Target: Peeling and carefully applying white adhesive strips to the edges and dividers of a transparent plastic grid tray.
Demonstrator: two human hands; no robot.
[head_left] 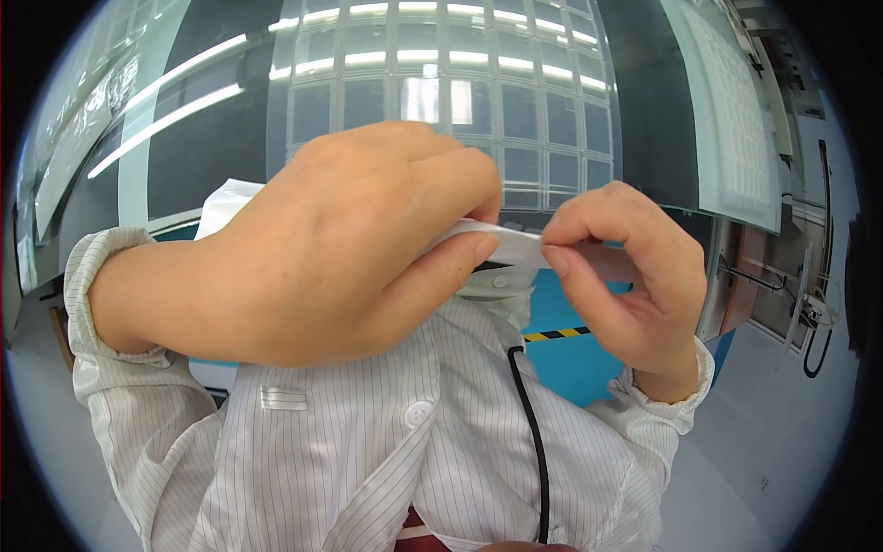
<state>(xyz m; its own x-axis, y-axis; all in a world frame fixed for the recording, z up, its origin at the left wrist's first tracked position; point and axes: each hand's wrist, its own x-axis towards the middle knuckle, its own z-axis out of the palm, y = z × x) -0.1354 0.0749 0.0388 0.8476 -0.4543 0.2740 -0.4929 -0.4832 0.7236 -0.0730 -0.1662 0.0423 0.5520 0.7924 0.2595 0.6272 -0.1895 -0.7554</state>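
A thin white strip (513,243), like folded paper or film, is stretched between my hands in front of my chest. My left hand (368,239) is closed on one part of it, thumb pressed against the curled fingers. With thumb and forefinger, my right hand (635,267) pinches the strip a short way to the right. Behind the right fingers a paler band shows; whether it belongs to the same piece I cannot tell. A white sheet-like corner (225,204) sticks out behind my left wrist. The left hand hides the rest.
Beyond my hands, a clear plastic tray (570,120) with a grid of square pockets lies on a dark surface (658,129). A glass-like panel (727,120) stands at the right. Clear plastic sheeting (83,120) lies at the left. Below is a blue surface (561,359) with yellow-black tape.
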